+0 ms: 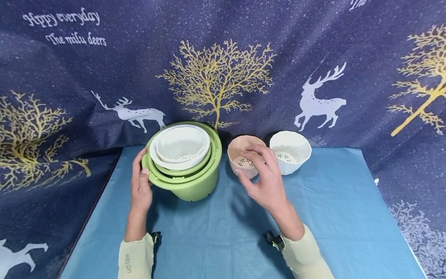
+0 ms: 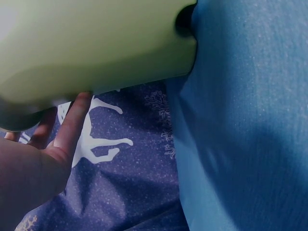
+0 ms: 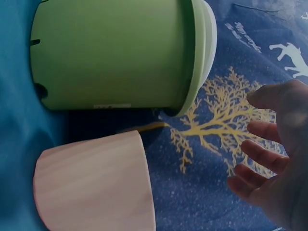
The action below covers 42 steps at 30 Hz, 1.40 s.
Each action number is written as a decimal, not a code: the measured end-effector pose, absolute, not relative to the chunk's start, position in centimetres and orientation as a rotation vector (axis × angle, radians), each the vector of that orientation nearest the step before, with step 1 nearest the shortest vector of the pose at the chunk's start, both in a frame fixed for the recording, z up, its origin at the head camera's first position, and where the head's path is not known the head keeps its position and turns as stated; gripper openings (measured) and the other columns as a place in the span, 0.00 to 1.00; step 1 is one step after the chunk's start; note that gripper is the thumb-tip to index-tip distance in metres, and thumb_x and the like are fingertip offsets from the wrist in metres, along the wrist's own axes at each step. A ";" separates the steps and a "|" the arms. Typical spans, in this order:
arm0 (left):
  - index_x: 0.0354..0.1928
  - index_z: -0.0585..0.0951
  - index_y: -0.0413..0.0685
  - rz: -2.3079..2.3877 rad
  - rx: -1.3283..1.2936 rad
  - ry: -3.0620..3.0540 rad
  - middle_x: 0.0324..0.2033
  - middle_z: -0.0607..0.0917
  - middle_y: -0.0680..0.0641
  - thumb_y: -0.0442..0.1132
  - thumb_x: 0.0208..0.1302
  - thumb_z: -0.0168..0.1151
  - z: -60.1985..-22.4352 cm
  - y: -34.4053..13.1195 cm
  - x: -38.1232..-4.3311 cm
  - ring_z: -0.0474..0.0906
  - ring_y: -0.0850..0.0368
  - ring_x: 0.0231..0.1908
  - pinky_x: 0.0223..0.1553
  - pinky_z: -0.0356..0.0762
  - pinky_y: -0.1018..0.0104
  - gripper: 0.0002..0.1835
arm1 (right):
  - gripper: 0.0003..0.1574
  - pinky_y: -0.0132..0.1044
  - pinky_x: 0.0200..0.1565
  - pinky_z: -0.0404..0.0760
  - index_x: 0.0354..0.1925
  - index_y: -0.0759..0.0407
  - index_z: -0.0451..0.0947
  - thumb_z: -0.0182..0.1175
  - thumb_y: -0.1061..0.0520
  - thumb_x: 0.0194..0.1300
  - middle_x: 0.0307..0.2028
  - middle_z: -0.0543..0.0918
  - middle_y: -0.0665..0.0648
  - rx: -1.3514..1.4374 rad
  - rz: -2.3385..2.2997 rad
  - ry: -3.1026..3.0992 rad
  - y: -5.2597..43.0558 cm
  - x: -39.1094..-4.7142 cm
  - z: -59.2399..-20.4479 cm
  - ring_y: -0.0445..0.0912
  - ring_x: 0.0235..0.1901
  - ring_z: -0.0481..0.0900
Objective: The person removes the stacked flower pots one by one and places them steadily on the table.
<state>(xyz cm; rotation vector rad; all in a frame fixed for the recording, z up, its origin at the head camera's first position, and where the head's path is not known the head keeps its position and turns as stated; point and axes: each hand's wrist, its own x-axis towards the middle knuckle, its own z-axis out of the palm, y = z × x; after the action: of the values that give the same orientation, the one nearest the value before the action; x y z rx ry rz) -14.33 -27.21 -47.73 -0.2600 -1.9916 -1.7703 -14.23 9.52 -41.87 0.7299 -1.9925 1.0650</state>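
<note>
A large green flower pot (image 1: 195,190) stands left of centre, with a smaller green pot and white pots (image 1: 181,145) nested inside it. My left hand (image 1: 141,190) rests against its left side at the rim; in the left wrist view the extended fingers (image 2: 72,122) touch the green wall. Over the front of a pink pot (image 1: 245,143) hovers my right hand (image 1: 266,182), thumb and fingers spread and loosely bent with nothing between them. The right wrist view shows this hand (image 3: 269,144) apart from the pink pot (image 3: 96,185), beyond its rim.
Right of the pink pot is a white faceted pot (image 1: 294,151) with a perforated base. Blue cloth (image 1: 216,240) covers the table. Close behind the pots hangs a dark blue backdrop (image 1: 132,62) printed with deer and trees.
</note>
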 end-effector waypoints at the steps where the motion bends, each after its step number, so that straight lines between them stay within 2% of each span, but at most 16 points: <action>1: 0.82 0.63 0.47 -1.773 -0.263 -1.988 0.77 0.65 0.42 0.36 0.81 0.36 -47.7 -27.2 -14.3 0.74 0.57 0.61 0.50 0.78 0.76 0.30 | 0.23 0.55 0.63 0.69 0.53 0.61 0.87 0.71 0.52 0.62 0.55 0.83 0.66 0.737 1.065 -1.989 9.3 -14.3 -41.7 0.63 0.58 0.77; 7: 0.82 0.63 0.45 -1.739 -0.273 -1.990 0.77 0.65 0.41 0.35 0.81 0.36 -47.8 -27.2 -14.4 0.74 0.58 0.61 0.50 0.78 0.76 0.30 | 0.23 0.55 0.64 0.69 0.52 0.62 0.86 0.74 0.56 0.59 0.55 0.83 0.66 0.812 1.094 -1.964 8.2 -14.7 -41.0 0.63 0.59 0.78; 16: 0.82 0.62 0.44 -1.764 -0.276 -1.971 0.77 0.65 0.41 0.36 0.81 0.37 -47.8 -27.2 -14.4 0.75 0.58 0.60 0.49 0.78 0.77 0.30 | 0.21 0.52 0.67 0.69 0.54 0.61 0.86 0.72 0.54 0.65 0.56 0.82 0.64 0.911 1.080 -1.979 6.4 -15.3 -40.2 0.58 0.60 0.77; 27: 0.82 0.63 0.45 -1.770 -0.278 -1.978 0.76 0.65 0.40 0.36 0.82 0.37 -47.7 -27.2 -14.4 0.75 0.57 0.59 0.48 0.79 0.77 0.30 | 0.25 0.51 0.63 0.73 0.54 0.65 0.85 0.75 0.61 0.57 0.54 0.83 0.65 1.003 1.037 -1.959 4.8 -16.1 -39.9 0.58 0.56 0.78; 42: 0.82 0.63 0.46 -1.735 -0.258 -2.003 0.76 0.66 0.42 0.35 0.81 0.36 -47.6 -27.2 -14.3 0.76 0.57 0.58 0.46 0.79 0.77 0.30 | 0.24 0.51 0.64 0.72 0.53 0.65 0.85 0.77 0.59 0.59 0.55 0.82 0.65 1.064 1.022 -1.997 3.2 -16.8 -39.7 0.58 0.58 0.77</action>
<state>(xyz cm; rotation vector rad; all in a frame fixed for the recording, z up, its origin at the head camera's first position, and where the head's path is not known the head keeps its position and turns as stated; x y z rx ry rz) -14.35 -27.16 -47.60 -0.2580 -2.0032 -1.7348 -16.76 3.17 -39.68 1.0637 -1.9967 1.0221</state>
